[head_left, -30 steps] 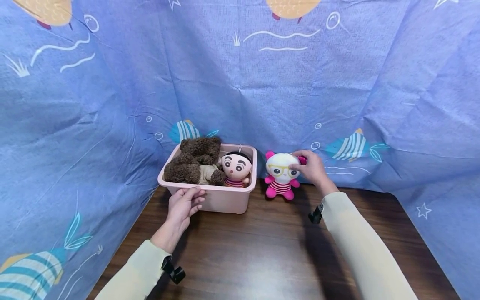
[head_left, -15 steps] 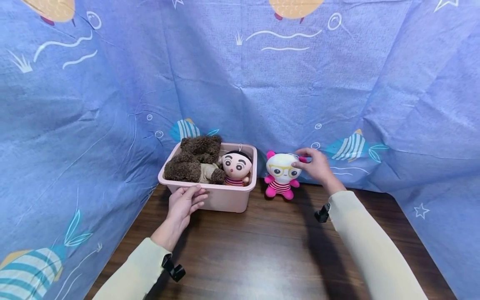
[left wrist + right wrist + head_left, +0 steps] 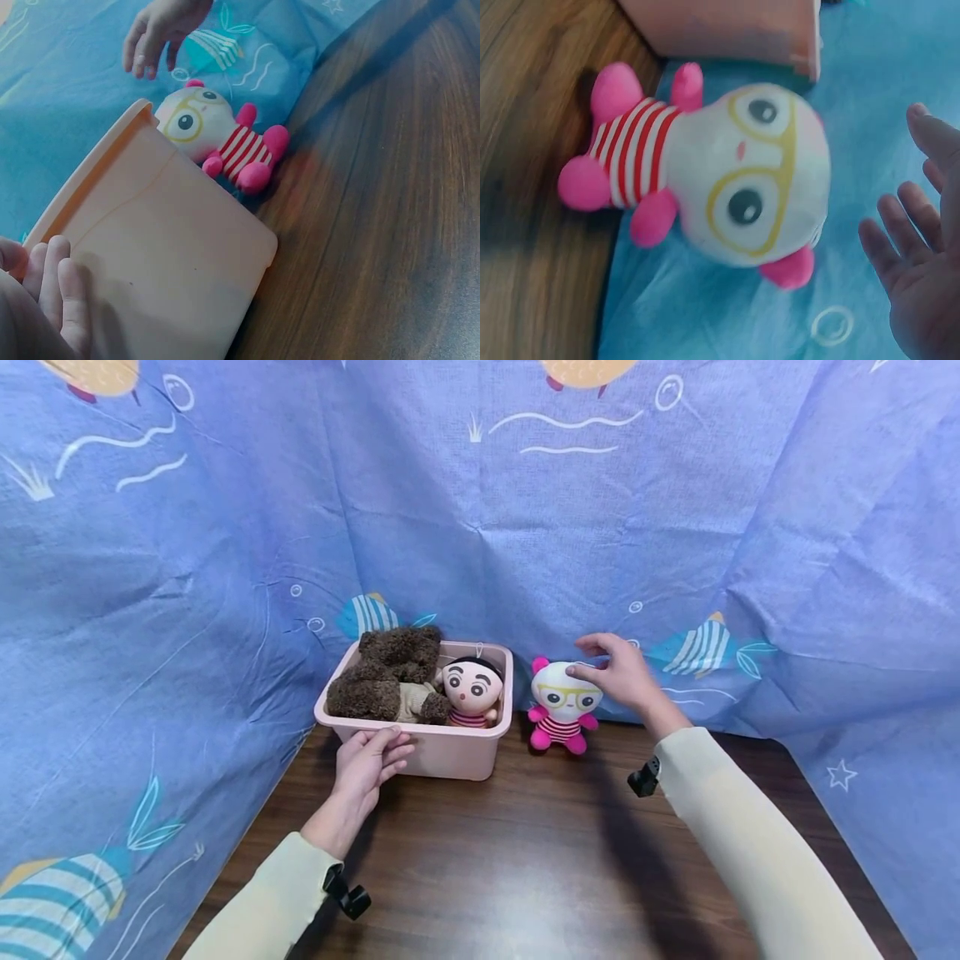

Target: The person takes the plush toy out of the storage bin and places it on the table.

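Note:
A pink plastic bin stands at the left rear of the table. My left hand holds its front rim, thumb at the rim and fingers against the outer wall. In the bin lie a dark brown teddy bear and, to its right, a doll with thick black brows. A white and pink panda plush with yellow glasses and a red-striped body sits upright beside the bin. Just above and right of its head is my right hand; in the right wrist view its fingers are spread, apart from the plush.
Behind the table hangs a blue cloth with fish prints, and the panda sits close against it. More of the cloth lines the left and right sides. Brown wood tabletop extends in front of the bin.
My right hand has let go of the panda's head and risen off it, fingers now apart. The panda still sits upright in its place. My left hand has stayed on the bin's rim.

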The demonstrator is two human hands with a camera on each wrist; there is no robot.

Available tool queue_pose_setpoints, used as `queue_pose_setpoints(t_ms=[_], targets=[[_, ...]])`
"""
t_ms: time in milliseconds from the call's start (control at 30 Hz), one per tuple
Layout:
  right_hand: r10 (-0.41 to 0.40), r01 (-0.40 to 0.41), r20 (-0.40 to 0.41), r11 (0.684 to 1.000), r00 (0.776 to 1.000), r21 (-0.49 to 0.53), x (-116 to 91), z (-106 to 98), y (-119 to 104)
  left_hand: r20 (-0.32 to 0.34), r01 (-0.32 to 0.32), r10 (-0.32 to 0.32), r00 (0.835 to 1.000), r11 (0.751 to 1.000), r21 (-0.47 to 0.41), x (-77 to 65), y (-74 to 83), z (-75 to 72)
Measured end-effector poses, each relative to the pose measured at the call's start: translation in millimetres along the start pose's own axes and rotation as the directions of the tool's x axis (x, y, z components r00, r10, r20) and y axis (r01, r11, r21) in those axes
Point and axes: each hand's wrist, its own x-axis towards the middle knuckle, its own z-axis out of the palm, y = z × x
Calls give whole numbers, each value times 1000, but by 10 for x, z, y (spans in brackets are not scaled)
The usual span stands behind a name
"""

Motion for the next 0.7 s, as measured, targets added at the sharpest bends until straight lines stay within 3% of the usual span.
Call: queue_pose_setpoints(t_ms=[200, 467, 700], targets=[[-52, 49, 75, 998, 996, 42, 129, 146, -209, 14, 1, -1, 1000, 1000, -8, -4, -2, 1], [-99, 82, 161, 990, 982, 113, 409, 514, -391, 11, -3, 3, 1000, 1000, -6, -7, 21, 17], [-73, 62, 185, 996, 980, 61, 603, 809, -535, 6, -14, 14, 1000, 1000, -12, -22, -8, 15]])
